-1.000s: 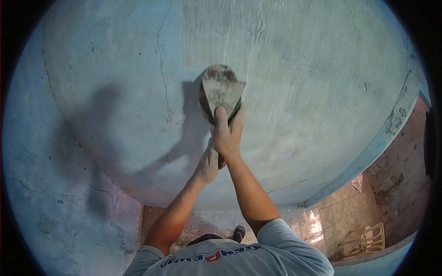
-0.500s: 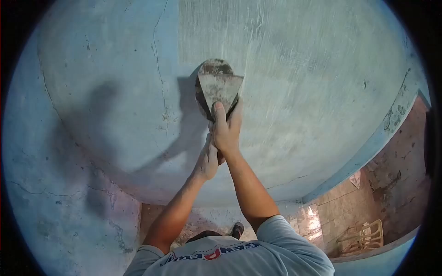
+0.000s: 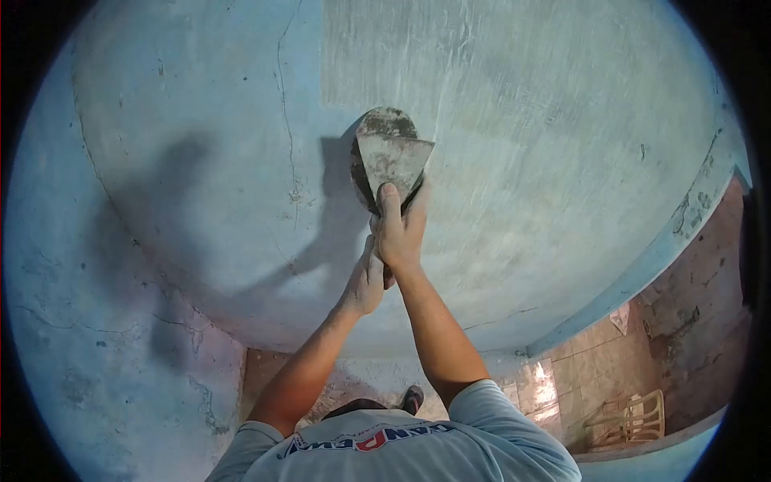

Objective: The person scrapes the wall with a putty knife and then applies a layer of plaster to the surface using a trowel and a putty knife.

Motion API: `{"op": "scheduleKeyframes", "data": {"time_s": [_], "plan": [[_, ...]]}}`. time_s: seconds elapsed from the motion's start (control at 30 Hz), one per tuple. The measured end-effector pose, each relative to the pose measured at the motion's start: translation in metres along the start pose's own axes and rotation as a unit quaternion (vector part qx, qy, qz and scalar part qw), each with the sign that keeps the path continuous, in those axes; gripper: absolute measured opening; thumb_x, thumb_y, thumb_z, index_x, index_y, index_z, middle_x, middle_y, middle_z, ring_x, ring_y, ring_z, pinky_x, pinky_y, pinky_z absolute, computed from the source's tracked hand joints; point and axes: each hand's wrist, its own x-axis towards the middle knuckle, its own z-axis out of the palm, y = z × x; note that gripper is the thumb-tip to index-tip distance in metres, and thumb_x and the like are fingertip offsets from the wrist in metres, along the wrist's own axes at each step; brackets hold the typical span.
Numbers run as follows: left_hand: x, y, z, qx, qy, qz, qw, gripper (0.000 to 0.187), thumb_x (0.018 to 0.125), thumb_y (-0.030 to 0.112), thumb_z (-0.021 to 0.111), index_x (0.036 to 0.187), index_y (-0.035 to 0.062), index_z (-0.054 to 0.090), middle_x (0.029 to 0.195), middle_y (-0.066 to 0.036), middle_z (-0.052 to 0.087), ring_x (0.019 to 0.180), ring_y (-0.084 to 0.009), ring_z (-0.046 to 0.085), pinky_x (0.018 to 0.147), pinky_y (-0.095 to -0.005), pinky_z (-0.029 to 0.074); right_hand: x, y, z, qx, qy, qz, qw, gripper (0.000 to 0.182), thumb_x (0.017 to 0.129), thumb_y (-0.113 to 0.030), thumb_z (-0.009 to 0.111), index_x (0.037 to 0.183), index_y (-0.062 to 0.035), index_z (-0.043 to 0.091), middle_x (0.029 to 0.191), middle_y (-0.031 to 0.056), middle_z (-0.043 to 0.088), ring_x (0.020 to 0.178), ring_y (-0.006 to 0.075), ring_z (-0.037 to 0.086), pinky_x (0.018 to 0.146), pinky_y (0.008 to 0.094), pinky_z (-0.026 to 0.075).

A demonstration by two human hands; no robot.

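Note:
In my right hand [image 3: 401, 234] is a putty knife [image 3: 393, 161], its wide pale blade pointing up and my thumb pressed along the lower part of it. Directly behind that blade lies a dark, stained round-ended trowel [image 3: 388, 120], its rim showing above and to the left. My left hand [image 3: 366, 279] is closed just below, at the trowel's handle, touching the right hand's heel; the grip itself is mostly hidden. Both tools overlap the pale blue wall [image 3: 498, 201], close under a greyish coated patch [image 3: 393, 56].
A long crack [image 3: 283, 88] runs down the wall left of the tools, and my shadow [image 3: 185, 185] falls further left. At lower right, past the wall's edge, a plastic chair [image 3: 630, 419] stands on a tiled floor [image 3: 578, 381]. My shoe [image 3: 413, 399] shows below.
Both hands and the two tools have dropped slightly along the wall, staying together. The whole view has shifted a little. The grip looks the same.

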Motion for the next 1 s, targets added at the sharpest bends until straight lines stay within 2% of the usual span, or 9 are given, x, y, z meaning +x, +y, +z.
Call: {"op": "scheduleKeyframes", "data": {"time_s": [0.13,0.2,0.4,0.53,0.6,0.7,0.8,0.9,1.0], "plan": [[-0.042,-0.061,0.005,-0.005,0.001,0.061,0.998,0.068,0.112,0.058,0.026,0.152,0.0036,0.035,0.080,-0.001,0.052,0.061,-0.0093,0.045,0.056,-0.0283,0.038,-0.060,0.047,-0.016,-0.039,0.009,0.011,0.999,0.058,0.105,-0.023,0.056,0.151,0.0085,0.037,0.133,0.0224,0.060,0.120,0.0265,0.057,0.105,0.0394,0.046],[-0.057,-0.057,0.014,-0.032,0.003,-0.002,0.999,0.071,0.111,0.060,0.026,0.155,0.0045,0.033,0.080,0.000,0.051,0.061,-0.0089,0.043,0.055,-0.0275,0.037,-0.080,0.058,-0.020,-0.043,0.017,0.038,0.998,0.058,0.105,-0.022,0.056,0.151,0.0080,0.037,0.133,0.0221,0.060,0.120,0.0264,0.057,0.105,0.0404,0.046],[-0.002,-0.004,0.004,-0.057,-0.004,-0.023,0.998,0.066,0.111,0.060,0.028,0.147,0.0052,0.041,0.078,0.001,0.047,0.060,-0.0082,0.041,0.055,-0.0260,0.036,-0.001,-0.005,-0.004,-0.015,-0.004,-0.003,1.000,0.051,0.105,-0.023,0.058,0.146,0.0040,0.042,0.118,0.0146,0.062,0.101,0.0193,0.058,0.086,0.0353,0.051],[-0.025,-0.017,0.004,-0.009,0.010,-0.001,1.000,0.056,0.113,0.055,0.026,0.129,0.0064,0.047,0.077,0.002,0.047,0.061,-0.0087,0.041,0.055,-0.0271,0.036,-0.030,0.016,-0.007,-0.003,-0.007,0.028,1.000,0.056,0.105,-0.023,0.059,0.150,0.0050,0.039,0.128,0.0197,0.060,0.113,0.0246,0.057,0.097,0.0377,0.048],[-0.056,-0.044,0.011,0.040,0.040,0.045,0.997,0.052,0.114,0.053,0.024,0.123,0.0070,0.047,0.075,0.002,0.047,0.060,-0.0090,0.042,0.055,-0.0276,0.037,-0.069,0.043,-0.014,-0.025,0.001,0.018,1.000,0.061,0.105,-0.024,0.060,0.152,0.0065,0.036,0.140,0.0261,0.056,0.129,0.0327,0.054,0.113,0.0415,0.040],[-0.058,-0.051,0.014,-0.057,0.016,-0.046,0.997,0.052,0.114,0.051,0.024,0.128,0.0056,0.046,0.074,0.001,0.048,0.059,-0.0094,0.043,0.055,-0.0278,0.037,-0.075,0.052,-0.014,-0.008,0.020,-0.001,1.000,0.060,0.105,-0.023,0.058,0.151,0.0090,0.037,0.131,0.0223,0.062,0.113,0.0243,0.059,0.099,0.0383,0.049],[-0.022,-0.022,0.007,-0.023,0.004,0.023,0.999,0.053,0.114,0.051,0.025,0.130,0.0047,0.045,0.075,0.000,0.050,0.059,-0.0098,0.044,0.055,-0.0283,0.038,-0.030,0.014,-0.012,-0.010,-0.008,0.037,0.999,0.060,0.105,-0.025,0.057,0.150,0.0098,0.037,0.133,0.0228,0.061,0.116,0.0252,0.058,0.102,0.0389,0.047],[-0.004,0.007,0.004,-0.006,0.005,0.003,1.000,0.056,0.113,0.054,0.025,0.130,0.0041,0.045,0.074,0.001,0.049,0.061,-0.0093,0.044,0.055,-0.0284,0.037,-0.008,-0.016,-0.006,0.021,-0.007,0.041,0.999,0.058,0.106,-0.026,0.057,0.149,0.0080,0.039,0.133,0.0224,0.060,0.119,0.0256,0.057,0.103,0.0381,0.046],[-0.037,-0.038,0.007,0.042,0.025,0.048,0.998,0.065,0.112,0.058,0.023,0.139,0.0021,0.043,0.079,0.001,0.051,0.062,-0.0085,0.045,0.055,-0.0273,0.037,-0.049,0.023,-0.011,-0.024,0.006,0.008,1.000,0.058,0.105,-0.025,0.058,0.149,0.0074,0.039,0.135,0.0224,0.059,0.123,0.0264,0.056,0.106,0.0381,0.045]]}}
